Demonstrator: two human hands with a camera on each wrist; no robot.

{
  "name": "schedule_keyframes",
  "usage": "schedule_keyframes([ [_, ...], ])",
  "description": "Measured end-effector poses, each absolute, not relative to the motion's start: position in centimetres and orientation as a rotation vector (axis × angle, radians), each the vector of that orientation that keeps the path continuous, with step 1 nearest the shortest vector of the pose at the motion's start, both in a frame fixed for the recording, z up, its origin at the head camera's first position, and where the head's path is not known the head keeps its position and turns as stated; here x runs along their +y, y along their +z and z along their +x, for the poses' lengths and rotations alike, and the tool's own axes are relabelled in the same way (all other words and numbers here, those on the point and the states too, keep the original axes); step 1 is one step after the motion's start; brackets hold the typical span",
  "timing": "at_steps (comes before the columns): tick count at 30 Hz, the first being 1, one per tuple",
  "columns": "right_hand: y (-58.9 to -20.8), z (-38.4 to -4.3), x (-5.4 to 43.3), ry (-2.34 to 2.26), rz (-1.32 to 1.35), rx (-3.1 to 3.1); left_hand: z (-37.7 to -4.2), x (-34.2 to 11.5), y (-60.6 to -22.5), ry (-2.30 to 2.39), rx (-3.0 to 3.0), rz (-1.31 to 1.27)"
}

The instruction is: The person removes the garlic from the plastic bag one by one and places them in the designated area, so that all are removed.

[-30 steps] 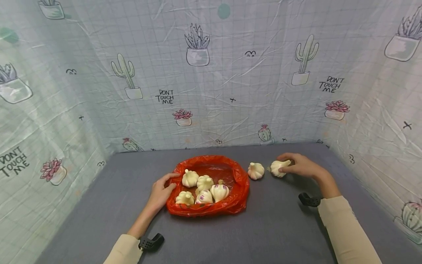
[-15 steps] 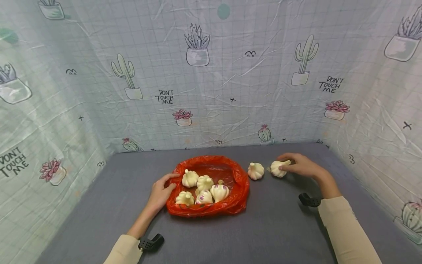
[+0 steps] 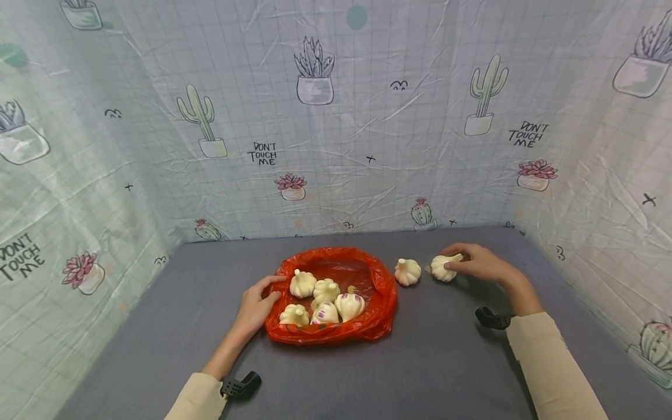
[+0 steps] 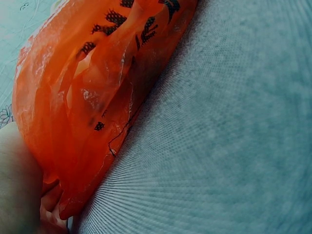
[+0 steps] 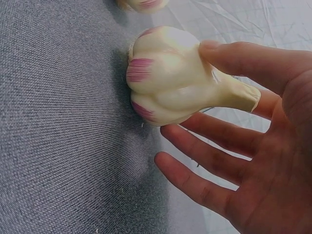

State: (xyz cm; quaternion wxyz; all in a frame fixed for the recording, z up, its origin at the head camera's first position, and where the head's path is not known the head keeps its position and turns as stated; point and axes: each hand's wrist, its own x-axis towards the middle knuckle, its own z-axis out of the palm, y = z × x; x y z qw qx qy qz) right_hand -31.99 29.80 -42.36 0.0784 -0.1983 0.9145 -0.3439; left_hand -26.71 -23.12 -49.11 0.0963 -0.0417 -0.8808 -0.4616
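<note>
A grey table [image 3: 446, 361] with a fine woven texture runs back to a pale, creased curtain [image 3: 346, 134] that rises from its far edge and closes in its left and right sides. Faint grid lines cross the curtain, printed with potted cacti, pink succulents, small crosses and the words "DON'T TOUCH ME". Toward the far edge, around the middle of the table's width, sits a crumpled red bag [image 3: 383, 318], mouth open upward and rim rolled outward; dark printing shows on its side in the left wrist view. Five garlic bulbs [image 3: 303, 284] lie inside, mostly toward the left and near parts, two with purple marks visible from above. The left hand [image 3: 255, 304] grips the bag's left rim between thumb and fingers. To the right of the bag, a loose garlic bulb [image 3: 407, 272] sits on the table just beside the rim. Farther along, toward the far right corner, the right hand [image 3: 479, 262] grasps a held garlic bulb [image 5: 168, 75] with thumb above and fingers beneath, its stem pointing back to the palm and its purple-streaked base facing the tabletop. Cream sleeves [image 3: 553, 367] reach in from the near edge, with black devices [image 3: 240, 385] at both wrists.
</note>
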Motion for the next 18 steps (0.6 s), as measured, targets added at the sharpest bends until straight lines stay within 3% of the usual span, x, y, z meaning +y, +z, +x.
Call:
schedule_keyframes([
  [18,-42.71,-32.25,29.28,-1.115,-0.584,2.682,-26.70,-22.97,-48.99,-1.356,-2.618,-0.102],
])
